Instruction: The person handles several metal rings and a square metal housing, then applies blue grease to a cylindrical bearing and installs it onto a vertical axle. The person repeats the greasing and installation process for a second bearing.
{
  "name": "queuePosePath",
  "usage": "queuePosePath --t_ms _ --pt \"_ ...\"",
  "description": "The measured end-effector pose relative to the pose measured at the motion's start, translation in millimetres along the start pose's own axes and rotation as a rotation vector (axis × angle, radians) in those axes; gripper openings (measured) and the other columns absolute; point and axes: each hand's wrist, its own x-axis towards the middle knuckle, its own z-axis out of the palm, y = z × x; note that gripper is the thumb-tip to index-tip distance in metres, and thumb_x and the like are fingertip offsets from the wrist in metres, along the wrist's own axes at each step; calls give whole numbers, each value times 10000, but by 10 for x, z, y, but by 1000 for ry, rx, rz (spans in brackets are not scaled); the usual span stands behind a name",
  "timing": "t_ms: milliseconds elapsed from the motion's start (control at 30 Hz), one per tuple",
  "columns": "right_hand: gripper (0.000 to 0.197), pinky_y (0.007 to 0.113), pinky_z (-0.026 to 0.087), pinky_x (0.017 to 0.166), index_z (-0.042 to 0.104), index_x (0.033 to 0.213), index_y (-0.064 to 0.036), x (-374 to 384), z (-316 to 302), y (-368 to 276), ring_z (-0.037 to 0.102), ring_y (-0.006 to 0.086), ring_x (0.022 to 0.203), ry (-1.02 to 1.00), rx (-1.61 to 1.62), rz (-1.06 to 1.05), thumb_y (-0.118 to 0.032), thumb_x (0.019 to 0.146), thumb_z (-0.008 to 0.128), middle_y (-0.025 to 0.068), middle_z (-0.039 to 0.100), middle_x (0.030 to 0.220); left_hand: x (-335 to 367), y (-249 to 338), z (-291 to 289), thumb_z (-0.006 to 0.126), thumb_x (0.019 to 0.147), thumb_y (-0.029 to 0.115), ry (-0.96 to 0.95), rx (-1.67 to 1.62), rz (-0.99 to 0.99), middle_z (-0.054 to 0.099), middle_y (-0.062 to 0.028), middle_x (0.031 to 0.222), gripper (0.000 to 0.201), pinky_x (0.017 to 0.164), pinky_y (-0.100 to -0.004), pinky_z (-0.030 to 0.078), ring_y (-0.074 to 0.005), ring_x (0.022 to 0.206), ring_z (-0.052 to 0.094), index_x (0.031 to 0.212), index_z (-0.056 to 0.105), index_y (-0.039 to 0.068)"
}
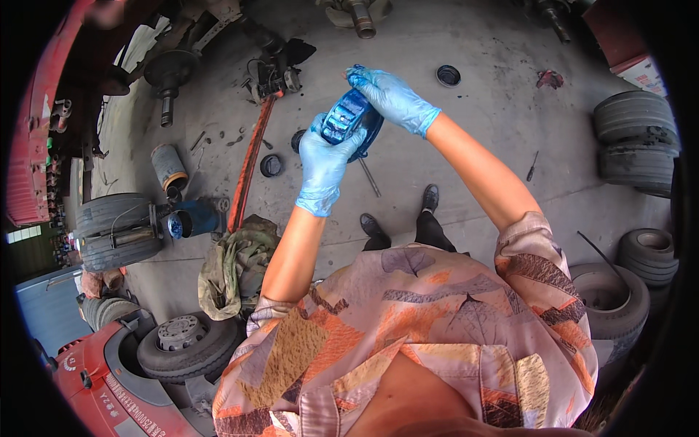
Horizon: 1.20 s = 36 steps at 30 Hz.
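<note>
A roller bearing (344, 119) thickly smeared with shiny blue grease is held up in front of me, above the floor. My left hand (320, 162), in a thin blue glove, is closed around its near left side, with the thumb across the lower part. From the right, my right hand (399, 100), also gloved, bends over the bearing's upper right side; blue grease coats its fingertips. The bearing's far side is hidden by the hands.
A red jack handle (252, 164) slants across the floor at left, near a blue bucket (195, 218) and a crumpled camouflage cloth (237, 266). Round black caps (448, 75) and a screwdriver (532, 166) lie about. Tyres (633, 120) stand at both sides; a bare axle end (362, 20) juts in at top.
</note>
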Motion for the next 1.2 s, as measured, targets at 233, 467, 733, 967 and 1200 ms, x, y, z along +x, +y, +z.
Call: queuePosePath --t_ms 233,467,733,967,1200 --pt "446 438 295 1127 496 1342 -78 -137 166 -483 385 326 1345 38 -255 -318 -303 958 478 155 485 1387 70 -199 -125 748 758 -41 21 -27 66 666 -31 916 276 711 -241 534 -79 769 624 986 605 23" --pt "447 413 267 1147 459 1379 -63 -213 147 -170 351 325 1371 71 -4 -136 -229 964 457 167 449 1422 56 -162 -64 760 761 -5 47 10 25 650 -26 847 235 592 -231 547 -72 689 609 898 577 49" --pt "414 394 297 1130 539 1329 -114 -101 103 -241 389 310 1349 23 36 -223 -309 978 439 121 484 1407 43 -221 -142 772 732 -28 -8 -72 80 638 3 826 269 631 -239 522 -55 719 589 937 618 52" --pt "471 322 305 1114 421 1418 -58 -473 112 -201 386 196 1356 118 902 91 -303 1018 387 93 439 1451 -96 -46 -282 721 802 19 -19 -373 -1 653 -1 832 182 688 -227 525 -84 717 624 964 647 59" --pt "430 365 293 1129 461 1400 -92 -725 86 -498 387 309 1360 394 476 -198 -167 977 475 136 428 1455 -47 -15 -317 679 865 82 16 -896 -236 681 -59 864 171 742 -365 567 -182 747 665 1032 641 92"
